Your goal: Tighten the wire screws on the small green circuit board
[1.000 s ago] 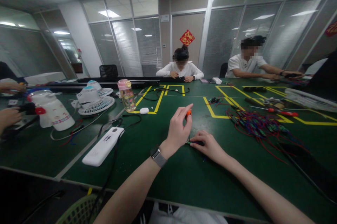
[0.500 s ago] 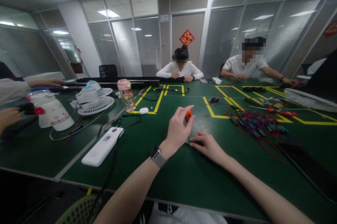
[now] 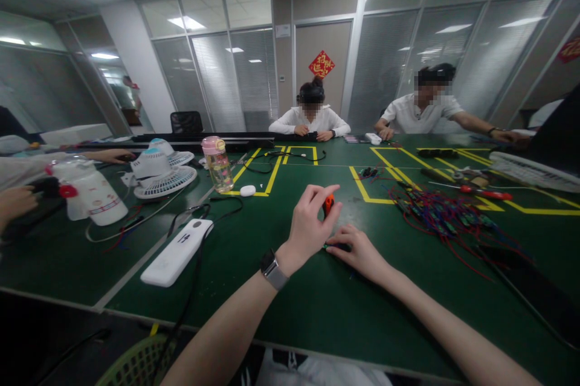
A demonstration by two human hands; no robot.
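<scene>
Near the middle of the green table, my left hand (image 3: 309, 221) is closed around an upright screwdriver (image 3: 328, 203) with an orange and black handle. Its index finger reaches over the handle's top, and the lower end is hidden behind the hand. Just below and to the right, my right hand (image 3: 359, 251) rests low at the tabletop. Its thumb and fingers pinch a small green circuit board (image 3: 325, 246), mostly covered by the fingers. The two hands are close together.
To the right lies a tangled heap of small boards with red and blue wires (image 3: 446, 211). A red-handled screwdriver (image 3: 487, 193) lies behind it. On the left are a white power bank (image 3: 176, 253), a pink-lidded bottle (image 3: 217, 165) and white fans (image 3: 165, 177). Co-workers sit around the table.
My left hand and the screwdriver have shifted slightly to the right, the index finger stretching further. My right hand stays put. A co-worker's arm at left has reached toward the fans.
</scene>
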